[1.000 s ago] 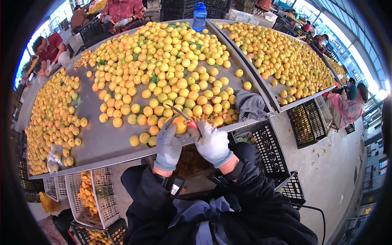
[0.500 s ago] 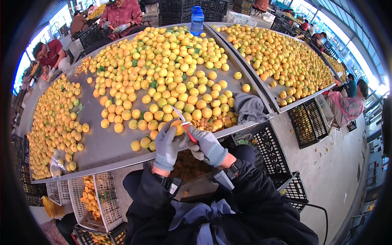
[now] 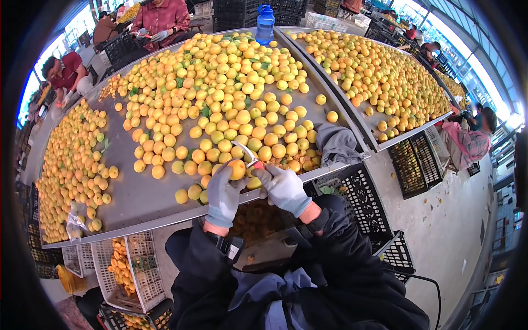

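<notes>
The orange (image 3: 237,169) sat at the near edge of the desk (image 3: 137,192), just above the person's lap, gripped in the left hand (image 3: 223,192), whose gloved fingers (image 3: 219,181) curled round it from below. The right hand (image 3: 283,187) held a small pair of clippers (image 3: 250,157) with red handles, its fingers closed on them and the blades pointed at the top of the fruit. Both hands wore grey gloves.

The blades stood very close to the left thumb, so in my judgement a slip could nick the glove or cut the peel; a smooth round fruit held in a fabric glove could also twist loose and roll off the desk edge into the black crate (image 3: 352,192) below.

Beyond the hands lay a heap of oranges (image 3: 220,99), far too many to count, with a few green leaves among them. Two more heaps showed, one on the left desk (image 3: 66,165) and one on the right desk (image 3: 385,88), making three desks in all. One blue water bottle (image 3: 265,25) stood at the far end, and one grey cloth (image 3: 335,144) lay bunched at the near right corner. Two white crates (image 3: 124,269) holding fruit stood at the lower left. At least four other people sat around the desks; more might have been hidden at the rim.
</notes>
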